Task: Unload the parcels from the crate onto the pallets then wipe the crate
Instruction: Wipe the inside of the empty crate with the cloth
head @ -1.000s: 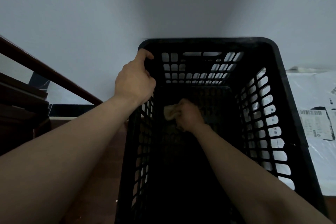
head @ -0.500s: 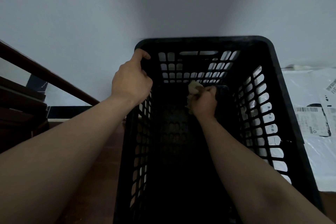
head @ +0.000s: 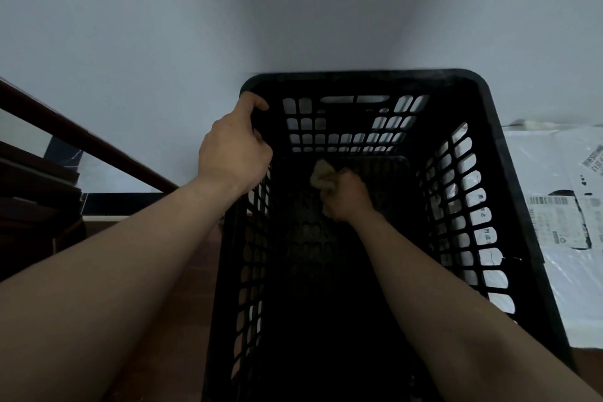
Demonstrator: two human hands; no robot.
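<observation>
The black crate [head: 375, 77] stands open-topped on the reddish floor [head: 182, 271], its far end close to the pale wall [head: 293, 10]. I see no parcels inside, though the near part of the bottom is too dark to be sure. It looks like stiff moulded plastic with lattice walls, and with nothing in it I'd judge it light enough to skid or rock when I push down inside. The solid top rim is the place to take hold, not the thin bars. The cloth [head: 321, 174] is a small, soft, pale wad down at the far end of the crate's bottom, near the foot of the end wall. It should squash into corners, but I expect it could snag on the holes in the base. My right hand [head: 347, 197] is fisted around it, with the cloth bulging out on the far side. That arm reaches straight down and forward into the crate, knuckles up. My left hand [head: 233, 153] grips the rim at the far left corner, thumb hooked over the inner edge, forearm stretched out alongside the left wall to brace the crate. White parcels [head: 554, 173] with printed labels lie just beside the crate on the right; I can't tell what they rest on. A dark handrail [head: 81, 140] slopes down on the left.
</observation>
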